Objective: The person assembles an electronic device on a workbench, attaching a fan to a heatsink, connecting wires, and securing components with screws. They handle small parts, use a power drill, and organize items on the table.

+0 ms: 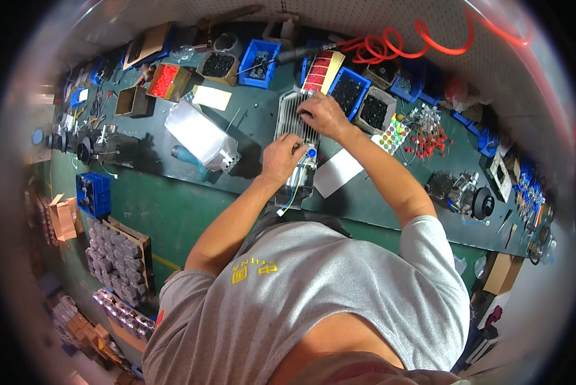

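An elongated metal housing with rows of fins lies on the bench in front of me. My left hand is closed at the housing's left side, its fingers curled over the edge near a round blue part. Thin wires run from there toward me and end in a white connector. Over the fins, beside the far end, my right hand has its fingers bent in a pinch. Whatever may be between those fingertips is hidden.
A sheet of red labels lies past the housing. Blue bins and boxes of black parts line the back. Left stands a smooth metal cover beside a teal-handled tool. A coiled red hose hangs at right.
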### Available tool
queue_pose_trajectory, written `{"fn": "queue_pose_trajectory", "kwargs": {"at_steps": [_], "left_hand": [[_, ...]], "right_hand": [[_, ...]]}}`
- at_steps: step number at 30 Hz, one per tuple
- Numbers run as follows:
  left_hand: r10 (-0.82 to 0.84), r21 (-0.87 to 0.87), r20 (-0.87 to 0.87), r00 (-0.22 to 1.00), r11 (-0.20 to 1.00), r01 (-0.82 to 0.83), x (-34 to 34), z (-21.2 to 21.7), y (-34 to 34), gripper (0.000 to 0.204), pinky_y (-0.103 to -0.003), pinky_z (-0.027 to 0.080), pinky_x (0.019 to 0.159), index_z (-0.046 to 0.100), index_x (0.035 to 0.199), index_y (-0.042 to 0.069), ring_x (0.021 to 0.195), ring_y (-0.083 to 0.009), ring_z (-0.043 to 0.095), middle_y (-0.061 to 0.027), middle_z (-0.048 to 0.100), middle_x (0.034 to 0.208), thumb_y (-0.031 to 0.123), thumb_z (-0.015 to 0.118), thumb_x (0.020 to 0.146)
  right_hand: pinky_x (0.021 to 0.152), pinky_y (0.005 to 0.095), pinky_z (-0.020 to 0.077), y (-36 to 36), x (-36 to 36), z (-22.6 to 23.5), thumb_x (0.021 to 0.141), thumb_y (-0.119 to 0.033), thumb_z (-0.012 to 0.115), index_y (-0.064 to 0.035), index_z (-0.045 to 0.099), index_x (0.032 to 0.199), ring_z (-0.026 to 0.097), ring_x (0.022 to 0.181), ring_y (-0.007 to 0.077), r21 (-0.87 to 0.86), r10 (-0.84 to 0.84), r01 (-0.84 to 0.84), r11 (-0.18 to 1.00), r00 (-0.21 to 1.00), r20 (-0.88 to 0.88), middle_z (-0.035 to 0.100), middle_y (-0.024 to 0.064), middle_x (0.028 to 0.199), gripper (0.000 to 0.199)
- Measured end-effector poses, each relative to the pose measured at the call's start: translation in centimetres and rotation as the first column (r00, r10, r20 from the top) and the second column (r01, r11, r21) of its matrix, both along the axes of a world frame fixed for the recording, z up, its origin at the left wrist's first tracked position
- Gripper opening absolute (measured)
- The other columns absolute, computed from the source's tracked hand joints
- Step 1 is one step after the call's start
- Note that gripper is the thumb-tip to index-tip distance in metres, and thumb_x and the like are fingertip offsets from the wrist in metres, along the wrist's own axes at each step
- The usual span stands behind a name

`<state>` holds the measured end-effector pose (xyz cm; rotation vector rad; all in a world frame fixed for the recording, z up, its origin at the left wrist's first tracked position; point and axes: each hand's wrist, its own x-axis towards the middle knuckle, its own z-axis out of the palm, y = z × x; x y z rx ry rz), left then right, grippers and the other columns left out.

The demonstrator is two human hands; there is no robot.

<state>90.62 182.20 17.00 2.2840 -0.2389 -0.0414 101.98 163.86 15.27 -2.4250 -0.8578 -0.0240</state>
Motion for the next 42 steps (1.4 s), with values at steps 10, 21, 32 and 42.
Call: {"fn": "queue_pose_trajectory", "kwargs": {"at_steps": [10,21,32,42], "left_hand": [[-0.104,-0.001,0.086,0.991,0.995,0.104,0.3,-0.1,1.3,0.021,-0.040,0.053,0.084,0.074,0.104,0.010,0.097,-0.0301,0.063,-0.0092,0.062,0.097,0.019,0.075,0.085],[-0.150,-0.066,0.051,0.987,0.986,0.153,-0.1,-1.7,3.1,0.036,-0.036,0.050,0.087,0.072,0.117,0.008,0.102,-0.0286,0.060,-0.0125,0.059,0.105,0.000,0.063,0.083],[-0.055,-0.068,0.111,0.992,0.996,0.062,-1.3,-1.0,2.2,0.034,-0.040,0.051,0.089,0.071,0.115,0.008,0.103,-0.0323,0.061,-0.0124,0.059,0.106,0.011,0.076,0.082],[0.031,-0.031,0.146,0.989,0.999,-0.026,-2.3,-0.9,1.9,0.023,-0.041,0.052,0.081,0.068,0.104,0.006,0.094,-0.0320,0.063,-0.0110,0.062,0.098,0.010,0.075,0.082]], "right_hand": [[0.090,0.0422,0.0487,-0.5,-0.7,-0.3,0.084,-0.014,0.073,-0.0095,0.074,0.104,0.062,0.100,0.0297,0.076,0.003,-0.010,0.997,0.996,0.088,0.074,0.0066,0.100,0.020],[0.068,0.0285,0.0541,2.3,-12.6,-2.1,0.085,-0.011,0.077,0.0015,0.074,0.104,0.066,0.074,0.0113,0.481,-0.269,0.659,0.577,0.710,-0.651,0.075,0.0097,0.086,0.023],[0.069,0.0352,0.0567,2.5,-11.0,-0.2,0.081,-0.019,0.080,-0.0003,0.076,0.091,0.073,0.073,0.0219,0.234,-0.412,0.653,0.720,0.674,-0.613,0.075,0.0132,0.082,0.022],[0.062,0.0286,0.0544,2.4,-10.7,-2.0,0.086,-0.011,0.077,0.0020,0.076,0.094,0.067,0.067,0.0104,0.255,-0.344,0.654,0.713,0.642,-0.685,0.075,0.0070,0.080,0.015]]}}
